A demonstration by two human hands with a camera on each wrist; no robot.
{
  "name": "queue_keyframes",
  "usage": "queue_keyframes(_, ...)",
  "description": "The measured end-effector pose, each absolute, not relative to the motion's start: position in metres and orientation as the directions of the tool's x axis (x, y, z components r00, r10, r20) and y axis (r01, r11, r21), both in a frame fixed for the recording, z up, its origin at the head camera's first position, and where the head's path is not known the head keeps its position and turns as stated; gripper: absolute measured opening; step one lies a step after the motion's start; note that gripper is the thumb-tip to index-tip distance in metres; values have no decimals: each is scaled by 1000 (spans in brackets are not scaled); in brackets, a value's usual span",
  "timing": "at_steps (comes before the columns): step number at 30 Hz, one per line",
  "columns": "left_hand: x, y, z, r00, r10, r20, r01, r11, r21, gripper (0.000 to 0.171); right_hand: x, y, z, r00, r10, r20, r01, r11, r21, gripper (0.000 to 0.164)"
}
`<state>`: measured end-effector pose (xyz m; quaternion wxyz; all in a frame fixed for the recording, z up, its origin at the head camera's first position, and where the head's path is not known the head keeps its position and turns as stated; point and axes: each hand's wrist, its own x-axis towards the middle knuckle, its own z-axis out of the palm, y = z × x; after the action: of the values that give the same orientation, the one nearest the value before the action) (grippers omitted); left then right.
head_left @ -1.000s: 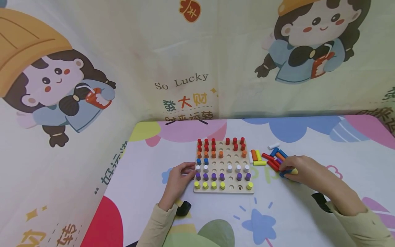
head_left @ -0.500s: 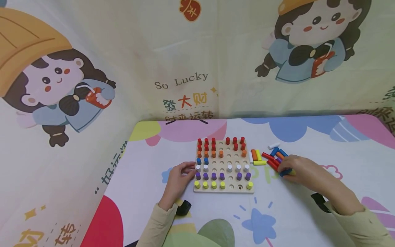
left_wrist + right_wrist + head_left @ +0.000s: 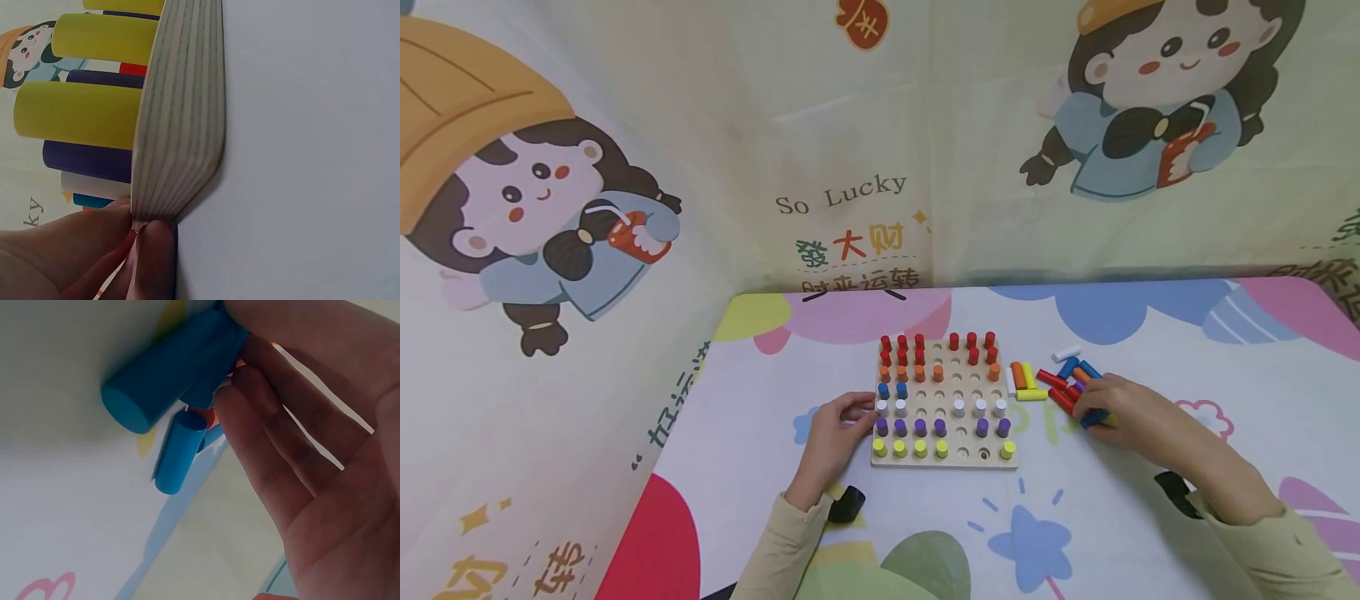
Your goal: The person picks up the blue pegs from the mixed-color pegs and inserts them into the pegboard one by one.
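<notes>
Blue peg (image 3: pixel 165 372), long axis diagonal, round end facing away from right fingers (image 3: pixel 256 437)

Indoors, prob. a sheet-lined play or demo corner; home, classroom or studio, can't tell which. Backdrop (image 3: pixel 985 183) hangs behind & on the left, w/ cartoon figures (image 3: pixel 580 196), "So Lucky" lettering (image 3: pixel 841 198) & Chinese chars (image 3: pixel 850 247). Surface (image 3: pixel 1120 517) has kid-style print too, e.g. blue star (image 3: pixel 1032 550) & colored blobs (image 3: pixel 1101 321). Wooden pegboard (image 3: pixel 943 465) & bright pegs (image 3: pixel 1032 396) on it, i.e. toy-type stuff.
</notes>
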<state>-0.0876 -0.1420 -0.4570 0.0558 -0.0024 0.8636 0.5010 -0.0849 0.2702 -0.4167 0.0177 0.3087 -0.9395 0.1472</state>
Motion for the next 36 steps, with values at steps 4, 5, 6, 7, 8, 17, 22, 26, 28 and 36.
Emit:
queue_keyframes(4, -88, -142, -456, -993, 51, -104, -65, 495, 867, 29, -84, 271, -416, -817, -564, 125, -575, 776, -260, 29)
queue_keyframes(5, -88, -142, -456, -993, 51, -104, -65, 496, 866, 29, -84, 271, -415, -820, -560, 118, -570, 779, -262, 28)
queue_keyframes(6, -88, -142, -456, -993, 50, -104, -66, 496, 866, 29, -84, 271, -415, -824, -556, 109, -563, 783, -265, 28)
queue_keyframes(7, -87, -142, -456, -993, 50, -105, -67, 497, 865, 29, -84, 271, -414, -827, -553, 101, -558, 786, -266, 28)
queue_keyframes(8, -87, -141, -456, -993, 49, -106, -67, 499, 864, 29, -84, 271, -414, -830, -550, 92, -553, 789, -268, 28)
queue_keyframes(17, -87, -141, -456, -994, 52, -99, -58, 511, 857, 28, -83, 272, -416, -826, -555, 94, -558, 785, -267, 26)
queue_keyframes(22, -87, -142, -456, -995, 51, -89, -49, 526, 849, 28, -86, 270, -418, -816, -571, 92, -573, 775, -266, 24)
queue_keyframes(26, -88, -142, -455, -994, 52, -91, -51, 525, 850, 28, -87, 270, -419, -807, -586, 69, -581, 770, -264, 22)
queue_keyframes(28, -88, -142, -455, -994, 51, -96, -56, 519, 853, 28, -88, 270, -419, -802, -594, 60, -586, 765, -265, 20)
queue_keyframes(36, -88, -142, -454, -992, 45, -115, -77, 506, 859, 29, -88, 270, -415, -789, -612, 59, -603, 751, -269, 20)
